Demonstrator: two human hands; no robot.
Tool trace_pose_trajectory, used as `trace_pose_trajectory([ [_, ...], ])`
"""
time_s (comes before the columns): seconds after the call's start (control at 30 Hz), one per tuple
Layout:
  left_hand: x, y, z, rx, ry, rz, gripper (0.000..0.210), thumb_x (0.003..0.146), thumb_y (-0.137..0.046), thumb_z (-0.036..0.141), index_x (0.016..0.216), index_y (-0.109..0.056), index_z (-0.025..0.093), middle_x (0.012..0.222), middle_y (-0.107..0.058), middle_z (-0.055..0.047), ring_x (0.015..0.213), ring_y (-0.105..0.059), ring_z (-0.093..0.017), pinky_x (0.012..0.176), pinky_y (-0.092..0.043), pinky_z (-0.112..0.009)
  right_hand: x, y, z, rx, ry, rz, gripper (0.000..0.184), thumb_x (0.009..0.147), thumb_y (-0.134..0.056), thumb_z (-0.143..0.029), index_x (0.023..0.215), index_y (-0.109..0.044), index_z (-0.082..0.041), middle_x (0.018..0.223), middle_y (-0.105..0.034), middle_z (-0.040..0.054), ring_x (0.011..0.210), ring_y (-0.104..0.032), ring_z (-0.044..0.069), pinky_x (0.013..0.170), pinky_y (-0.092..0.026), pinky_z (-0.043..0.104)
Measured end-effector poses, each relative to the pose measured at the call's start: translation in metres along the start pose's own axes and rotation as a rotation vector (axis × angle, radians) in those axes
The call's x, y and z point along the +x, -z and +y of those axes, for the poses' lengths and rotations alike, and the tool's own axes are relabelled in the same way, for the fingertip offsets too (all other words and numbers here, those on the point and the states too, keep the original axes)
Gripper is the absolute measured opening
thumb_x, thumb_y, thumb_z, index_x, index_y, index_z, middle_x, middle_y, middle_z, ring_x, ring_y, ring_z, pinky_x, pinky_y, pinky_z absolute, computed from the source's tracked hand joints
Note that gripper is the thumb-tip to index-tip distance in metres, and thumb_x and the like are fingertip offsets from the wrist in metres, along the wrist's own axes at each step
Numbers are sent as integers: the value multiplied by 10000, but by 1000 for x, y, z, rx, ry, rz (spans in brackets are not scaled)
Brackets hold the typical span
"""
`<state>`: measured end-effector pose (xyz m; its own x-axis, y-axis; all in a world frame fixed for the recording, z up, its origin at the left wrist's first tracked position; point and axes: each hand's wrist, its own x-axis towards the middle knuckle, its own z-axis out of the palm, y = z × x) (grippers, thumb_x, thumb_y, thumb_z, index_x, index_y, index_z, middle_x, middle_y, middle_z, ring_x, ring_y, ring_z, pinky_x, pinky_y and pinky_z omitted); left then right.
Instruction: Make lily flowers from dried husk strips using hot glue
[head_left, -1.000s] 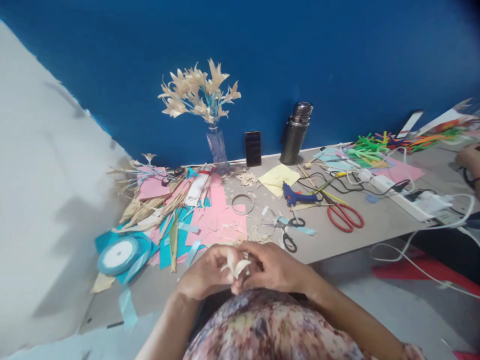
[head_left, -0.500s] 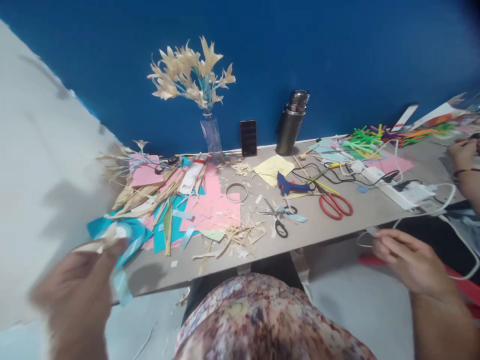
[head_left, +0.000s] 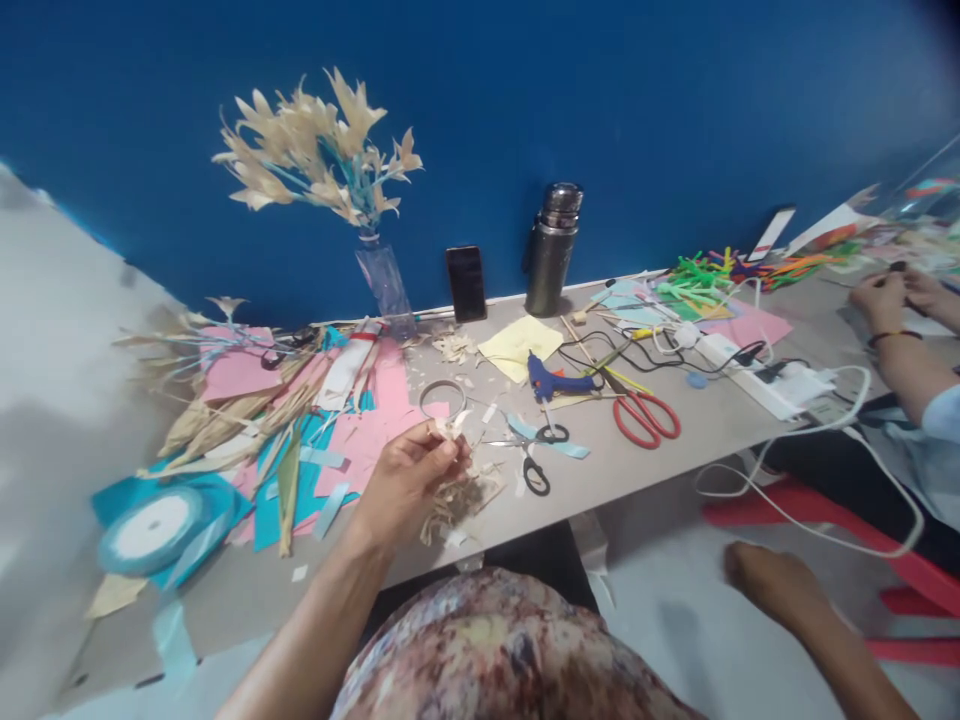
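My left hand (head_left: 412,472) is closed over the table's front, thumb and fingers pinching a small pale husk piece (head_left: 450,430). Dry husk scraps (head_left: 457,500) lie just beneath it, and a tape ring (head_left: 442,400) lies behind it. Black-handled scissors (head_left: 534,462) rest a little to its right, beside a light blue ribbon strip (head_left: 566,448). My right hand (head_left: 761,578) hangs low beyond the table's front edge, blurred, its fingers turned out of sight. A roll of light blue ribbon (head_left: 154,525) sits at the left end, its tail hanging over the edge.
Husk flowers (head_left: 315,150) stand in a clear bottle (head_left: 386,285). A phone (head_left: 466,284) and a flask (head_left: 553,250) are by the wall. A glue gun (head_left: 559,382), red-handled scissors (head_left: 646,418) and a power strip (head_left: 750,375) lie rightward. Another person's hands (head_left: 885,300) work at right.
My left hand has moved right, from the ribbon roll to above the husk scraps, still holding the pale piece. My right hand has dropped lower and left. The view has shifted right.
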<state>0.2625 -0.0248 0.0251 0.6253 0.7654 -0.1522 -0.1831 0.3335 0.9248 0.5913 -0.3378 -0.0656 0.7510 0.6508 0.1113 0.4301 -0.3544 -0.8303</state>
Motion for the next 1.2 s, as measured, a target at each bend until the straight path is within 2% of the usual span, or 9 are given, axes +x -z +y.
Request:
trace_pose_trajectory([
  [0.07,0,-4,-6,57,-36,21,250,726,-857,342,738,-681,164,724,-696,-22,643,-614,-132,626,-487,-244,7,-14,-2,-44,-18,-89,347,766,-693,-508,584,-704,-212,441,-594,4,327,-478,164,324,-398,267],
  [0.13,-2,-12,-10,218,-199,70,185,788,-802,308,740,-690,170,695,-660,-10,629,-573,-124,621,-448,-241,14,-30,-26,-90,-11,-109,290,804,-676,-476,748,-753,-202,606,-716,46,434,-596,187,419,-480,267],
  [0.23,-7,-24,-11,468,-493,116,131,860,-706,209,732,-702,182,734,-643,-17,703,-572,-141,685,-432,-260,23,-67,-92,0,62,-92,255,876,-643,-450,901,-746,-218,707,-742,50,521,-623,174,534,-523,265],
  [0.3,-9,-27,-9,512,-596,96,149,888,-661,177,750,-713,190,773,-654,-31,756,-592,-159,734,-438,-276,24,-102,-141,195,147,-229,249,904,-639,-436,891,-743,-211,726,-730,50,579,-639,173,546,-518,255],
  [0.43,-15,-22,-2,362,-559,84,111,842,-742,226,736,-746,193,893,-676,-70,846,-613,-194,772,-460,-296,20,-173,-207,591,165,-516,233,873,-724,-407,976,-754,-201,760,-700,27,563,-581,122,519,-477,223],
  [0.57,-20,-7,0,248,-466,108,104,792,-805,291,734,-799,205,955,-673,-89,867,-603,-205,766,-472,-302,16,-216,-223,925,-9,-712,278,791,-813,-424,893,-742,-176,708,-667,10,493,-489,82,451,-409,200],
  [0.83,-19,14,1,174,-492,152,87,789,-810,307,746,-831,234,800,-656,-57,747,-591,-179,696,-472,-289,17,-240,-227,957,-109,-826,279,752,-854,-392,795,-694,-166,620,-602,-27,465,-414,62,455,-323,194],
  [1.03,-20,15,2,250,-459,104,115,864,-729,249,899,-838,242,987,-705,-90,908,-639,-213,805,-492,-302,18,-244,-231,1034,-141,-823,275,768,-825,-412,802,-707,-167,625,-605,-12,478,-400,68,453,-284,198],
  [1.2,-18,17,4,226,-330,13,198,880,-709,254,715,-800,192,1009,-674,-99,963,-632,-225,795,-511,-293,20,-239,-234,1070,-224,-878,302,741,-844,-422,767,-697,-159,620,-616,0,461,-381,59,448,-277,202],
])
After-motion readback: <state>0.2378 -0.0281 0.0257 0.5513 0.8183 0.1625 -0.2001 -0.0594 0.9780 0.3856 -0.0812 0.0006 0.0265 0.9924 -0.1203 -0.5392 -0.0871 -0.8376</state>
